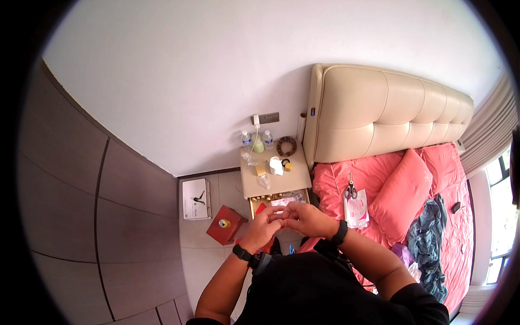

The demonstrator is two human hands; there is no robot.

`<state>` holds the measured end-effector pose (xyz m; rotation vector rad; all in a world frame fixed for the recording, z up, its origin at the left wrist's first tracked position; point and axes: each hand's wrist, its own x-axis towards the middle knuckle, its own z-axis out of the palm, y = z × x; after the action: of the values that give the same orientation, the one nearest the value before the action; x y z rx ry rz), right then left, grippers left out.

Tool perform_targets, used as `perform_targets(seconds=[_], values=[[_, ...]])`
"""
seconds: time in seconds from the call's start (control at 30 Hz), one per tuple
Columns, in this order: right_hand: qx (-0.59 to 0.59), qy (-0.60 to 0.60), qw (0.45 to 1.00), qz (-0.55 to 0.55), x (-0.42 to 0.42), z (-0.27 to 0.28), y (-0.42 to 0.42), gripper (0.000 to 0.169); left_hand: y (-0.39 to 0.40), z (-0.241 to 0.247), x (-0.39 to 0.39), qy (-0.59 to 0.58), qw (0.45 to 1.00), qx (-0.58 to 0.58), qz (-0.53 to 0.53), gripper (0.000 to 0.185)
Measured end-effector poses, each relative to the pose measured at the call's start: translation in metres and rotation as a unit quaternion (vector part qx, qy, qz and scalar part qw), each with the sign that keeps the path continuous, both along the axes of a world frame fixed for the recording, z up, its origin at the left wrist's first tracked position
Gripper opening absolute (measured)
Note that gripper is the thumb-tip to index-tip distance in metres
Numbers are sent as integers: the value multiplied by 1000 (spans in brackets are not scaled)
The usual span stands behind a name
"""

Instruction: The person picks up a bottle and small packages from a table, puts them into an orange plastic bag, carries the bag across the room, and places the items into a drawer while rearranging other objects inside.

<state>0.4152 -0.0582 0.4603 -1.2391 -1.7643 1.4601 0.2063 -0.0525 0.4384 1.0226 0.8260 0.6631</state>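
Note:
My left hand (262,229) and my right hand (307,219) meet in front of my body, with the fingertips together. Whether something small is pinched between them cannot be made out. Just beyond my fingers, the drawer (252,208) of a beige nightstand (255,185) is pulled out. Several gold round objects (268,196) line its back left side, and a pink-and-white packet (281,202) lies beside them. My hands cover part of the drawer's front.
On the nightstand stand two water bottles (268,140), a green jar (258,145), a beaded ring (287,146) and a white container (276,165). Scissors (350,190) and a plastic packet (357,211) lie on the pink bed (329,195). A red stool (233,235) holds a can (224,223).

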Motion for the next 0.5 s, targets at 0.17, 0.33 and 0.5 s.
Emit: perform_targets(seconds=[0.17, 0.33, 0.5], values=[[-57, 29, 998, -2, 0, -2, -3, 20, -3, 4, -6, 63, 996, 34, -56, 40], [-103, 116, 988, -12, 7, -8, 0, 29, -3, 5, -10, 19, 998, -33, -57, 44], [-229, 301, 925, 42, 1, -1, 1, 51, -7, 5, -14, -66, 992, -104, 3, 54]])
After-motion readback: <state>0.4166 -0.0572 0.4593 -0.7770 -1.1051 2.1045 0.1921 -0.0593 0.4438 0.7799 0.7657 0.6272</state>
